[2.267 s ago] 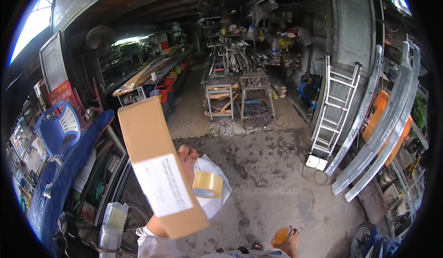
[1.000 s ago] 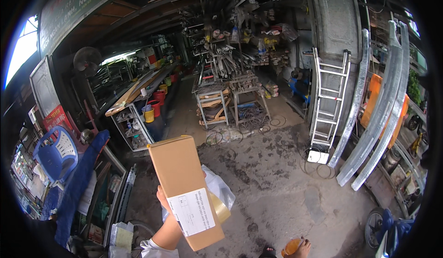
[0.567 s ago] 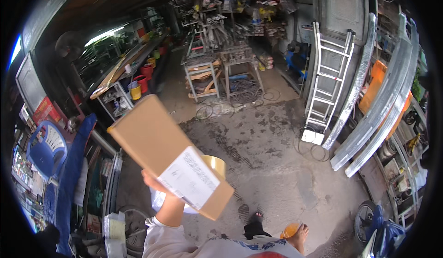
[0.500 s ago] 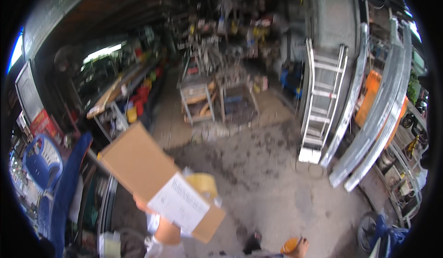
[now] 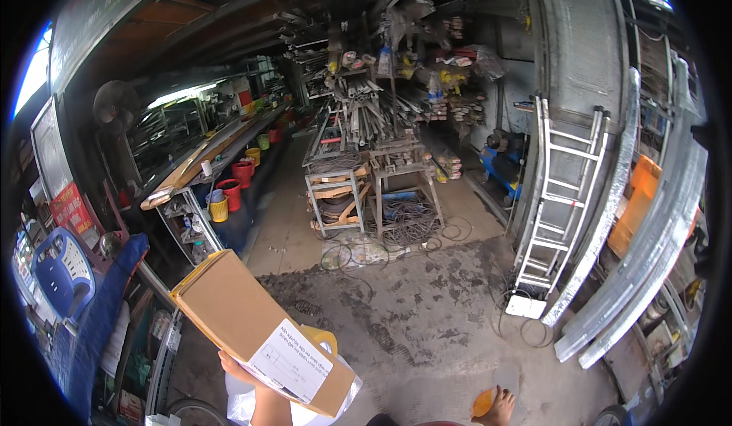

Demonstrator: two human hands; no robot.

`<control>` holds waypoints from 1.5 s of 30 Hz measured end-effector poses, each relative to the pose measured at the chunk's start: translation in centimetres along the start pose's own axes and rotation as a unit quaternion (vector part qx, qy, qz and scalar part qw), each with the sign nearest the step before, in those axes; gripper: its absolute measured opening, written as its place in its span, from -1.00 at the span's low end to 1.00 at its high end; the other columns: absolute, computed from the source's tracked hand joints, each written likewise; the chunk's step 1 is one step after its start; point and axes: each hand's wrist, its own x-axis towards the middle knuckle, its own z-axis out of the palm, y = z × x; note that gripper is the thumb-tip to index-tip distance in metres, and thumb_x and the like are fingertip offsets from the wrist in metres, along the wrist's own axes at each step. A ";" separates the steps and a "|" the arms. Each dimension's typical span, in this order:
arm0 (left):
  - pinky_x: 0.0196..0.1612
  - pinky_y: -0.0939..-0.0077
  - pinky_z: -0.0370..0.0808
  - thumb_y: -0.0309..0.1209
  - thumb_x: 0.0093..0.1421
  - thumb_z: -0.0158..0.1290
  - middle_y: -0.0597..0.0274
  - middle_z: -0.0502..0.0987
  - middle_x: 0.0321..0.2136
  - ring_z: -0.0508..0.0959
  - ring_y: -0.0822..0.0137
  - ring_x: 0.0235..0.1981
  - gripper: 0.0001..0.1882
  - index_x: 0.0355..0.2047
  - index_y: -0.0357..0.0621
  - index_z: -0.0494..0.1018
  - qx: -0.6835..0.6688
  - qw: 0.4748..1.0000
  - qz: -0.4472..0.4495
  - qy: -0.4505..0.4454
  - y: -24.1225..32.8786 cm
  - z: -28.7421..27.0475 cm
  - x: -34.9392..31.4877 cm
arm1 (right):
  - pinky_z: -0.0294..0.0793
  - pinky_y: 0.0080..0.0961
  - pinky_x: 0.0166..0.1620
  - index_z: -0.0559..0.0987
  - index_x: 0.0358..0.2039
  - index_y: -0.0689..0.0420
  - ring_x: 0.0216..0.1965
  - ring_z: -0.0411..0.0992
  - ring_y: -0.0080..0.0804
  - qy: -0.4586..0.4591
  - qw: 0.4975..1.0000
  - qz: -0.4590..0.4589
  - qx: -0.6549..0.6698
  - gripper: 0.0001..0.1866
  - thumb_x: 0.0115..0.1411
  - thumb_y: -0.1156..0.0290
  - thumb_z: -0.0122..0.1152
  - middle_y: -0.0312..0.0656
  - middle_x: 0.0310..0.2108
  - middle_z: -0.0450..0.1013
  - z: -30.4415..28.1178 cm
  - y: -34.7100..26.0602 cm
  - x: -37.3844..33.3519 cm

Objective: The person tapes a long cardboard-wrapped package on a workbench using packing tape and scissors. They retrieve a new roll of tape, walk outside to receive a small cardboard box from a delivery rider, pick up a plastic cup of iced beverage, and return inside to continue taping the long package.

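Note:
My left hand (image 5: 248,370) grips a long brown cardboard box (image 5: 225,296) from its near left side. A white printed label (image 5: 291,360) covers part of its top face, and the box slants from upper left to lower right. Behind its right side shows part of a roll of yellow tape (image 5: 324,340); what supports the roll is hidden. Clear plastic wrap (image 5: 242,403) hangs below the box around my left wrist. Low at the bottom edge, my right hand (image 5: 499,407) closes on a flat, rounded orange thing (image 5: 483,403), its kind unclear.
A workbench (image 5: 194,171) with red buckets (image 5: 242,172) beside it lines the left. Ahead, metal stands (image 5: 335,197) sit before stacked metal profiles (image 5: 366,106), with cables (image 5: 412,220) on the floor. A ladder (image 5: 560,197) and wrapped long bars (image 5: 640,273) lean at the right.
The view has shifted and sharpened. The box now shows more of its long side and sits slightly lower in view, still in my left hand. My right hand still holds the orange thing.

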 end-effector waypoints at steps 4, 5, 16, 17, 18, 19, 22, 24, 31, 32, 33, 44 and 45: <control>-0.24 0.13 0.39 -0.02 0.32 -0.26 0.06 0.55 -0.28 0.53 0.22 -0.37 -0.50 0.00 -0.12 0.40 -0.011 0.999 0.014 -0.037 -6.6 -3.7 2.5 | 0.03 0.01 0.31 -0.03 0.38 0.08 0.27 0.09 0.10 -0.015 1.000 0.006 -0.018 0.44 -0.48 -0.07 0.63 0.16 0.29 0.06 -0.1 -4.0 7.4; -0.17 0.10 0.41 0.03 0.32 -0.28 0.09 0.54 -0.23 0.54 0.21 -0.30 -0.47 0.03 -0.08 0.39 -0.055 0.995 0.025 -0.080 -8.4 -5.1 3.3 | 0.04 0.01 0.30 -0.01 0.37 0.09 0.26 0.10 0.10 -0.013 1.000 0.006 -0.018 0.43 -0.49 -0.06 0.63 0.16 0.27 0.07 0.0 -5.1 9.7; -0.20 0.31 0.60 0.03 0.22 -0.02 0.10 0.57 -0.23 0.62 0.17 -0.29 -0.41 0.04 -0.23 0.37 -0.034 0.931 -0.187 0.312 -27.7 -21.3 10.8 | 0.20 -0.08 0.19 0.14 0.26 0.22 0.13 0.19 0.06 0.031 0.995 -0.083 -0.037 0.36 -0.61 0.04 0.64 0.10 0.07 0.23 1.7 -26.5 36.5; -0.22 0.31 0.61 0.01 0.21 0.03 0.10 0.57 -0.25 0.62 0.17 -0.31 -0.40 0.05 -0.23 0.36 -0.023 0.928 -0.180 0.327 -29.5 -22.3 12.4 | 0.20 -0.07 0.19 0.14 0.26 0.22 0.14 0.19 0.06 0.044 0.991 -0.122 -0.037 0.37 -0.61 0.03 0.64 0.10 0.07 0.23 1.1 -28.8 38.8; -0.18 0.32 0.60 0.01 0.22 0.02 0.09 0.56 -0.21 0.61 0.18 -0.26 -0.40 0.07 -0.22 0.34 0.010 0.924 -0.173 0.340 -30.9 -23.1 13.9 | 0.20 -0.07 0.19 0.14 0.26 0.22 0.14 0.19 0.06 0.057 0.985 -0.156 -0.045 0.37 -0.61 0.01 0.64 0.10 0.07 0.23 0.4 -31.2 41.0; -0.14 0.33 0.59 0.00 0.22 0.01 0.09 0.55 -0.17 0.60 0.18 -0.22 -0.40 0.08 -0.21 0.33 0.042 0.920 -0.168 0.350 -32.1 -23.6 14.8 | 0.20 -0.07 0.19 0.14 0.26 0.22 0.14 0.19 0.06 0.076 0.977 -0.192 -0.043 0.37 -0.61 0.00 0.63 0.09 0.07 0.24 -0.1 -33.6 43.6; -0.19 0.43 0.59 0.00 0.26 -0.01 0.14 0.56 -0.21 0.61 0.28 -0.26 -0.42 0.10 -0.18 0.28 0.083 0.917 -0.107 0.376 -36.6 -25.8 18.6 | 0.20 -0.05 0.19 0.14 0.27 0.21 0.15 0.19 0.08 0.079 0.964 -0.252 -0.010 0.36 -0.60 0.01 0.62 0.12 0.08 0.23 -1.4 -42.1 51.7; -0.08 0.39 0.54 -0.01 0.25 -0.01 0.11 0.51 -0.10 0.56 0.26 -0.13 -0.42 0.11 -0.18 0.28 0.144 0.899 -0.100 0.400 -38.8 -27.7 20.8 | 0.19 -0.04 0.20 0.14 0.26 0.21 0.16 0.18 0.09 0.091 0.950 -0.297 -0.022 0.34 -0.59 0.05 0.62 0.11 0.10 0.23 -1.7 -48.1 56.9; -0.18 0.48 0.49 -0.04 0.16 0.11 0.17 0.49 -0.24 0.53 0.39 -0.26 -0.39 0.01 -0.31 0.29 0.331 0.835 0.021 0.440 -43.0 -32.6 28.8 | 0.10 0.01 0.27 0.13 0.29 0.10 0.21 0.12 0.15 -0.057 0.919 -0.390 -0.019 0.32 -0.59 0.28 0.64 0.06 0.17 0.17 -5.1 -69.4 71.1; -0.20 0.50 0.49 -0.04 0.16 0.12 0.16 0.49 -0.24 0.54 0.39 -0.28 -0.39 0.01 -0.31 0.30 0.322 0.836 0.010 0.443 -42.8 -33.3 29.9 | 0.11 0.00 0.26 0.13 0.29 0.10 0.21 0.12 0.14 -0.067 0.905 -0.419 -0.026 0.32 -0.59 0.28 0.64 0.06 0.17 0.16 -5.4 -72.6 72.6; -0.22 0.52 0.51 -0.06 0.19 0.09 0.16 0.50 -0.26 0.55 0.39 -0.30 -0.42 0.01 -0.30 0.30 0.314 0.834 0.020 0.454 -42.8 -34.0 30.7 | 0.12 -0.02 0.26 0.14 0.29 0.10 0.22 0.11 0.14 -0.075 0.893 -0.442 -0.032 0.31 -0.59 0.28 0.64 0.06 0.18 0.16 -5.3 -75.5 73.8; -0.14 0.47 0.48 -0.06 0.20 0.08 0.19 0.51 -0.26 0.54 0.39 -0.27 -0.46 -0.01 -0.23 0.33 0.353 0.728 0.043 0.586 -44.0 -50.3 41.8 | 0.17 -0.03 0.25 0.13 0.29 0.15 0.22 0.12 0.12 -0.112 0.799 -0.586 -0.077 0.32 -0.59 0.31 0.64 0.05 0.19 0.15 3.2 -116.0 76.1; -0.14 0.49 0.47 -0.06 0.19 0.08 0.19 0.51 -0.27 0.53 0.40 -0.28 -0.48 -0.03 -0.23 0.34 0.378 0.721 0.032 0.579 -44.0 -51.7 43.2 | 0.17 -0.03 0.25 0.13 0.29 0.15 0.22 0.11 0.11 -0.111 0.790 -0.598 -0.069 0.32 -0.59 0.31 0.64 0.06 0.19 0.15 4.0 -119.6 75.3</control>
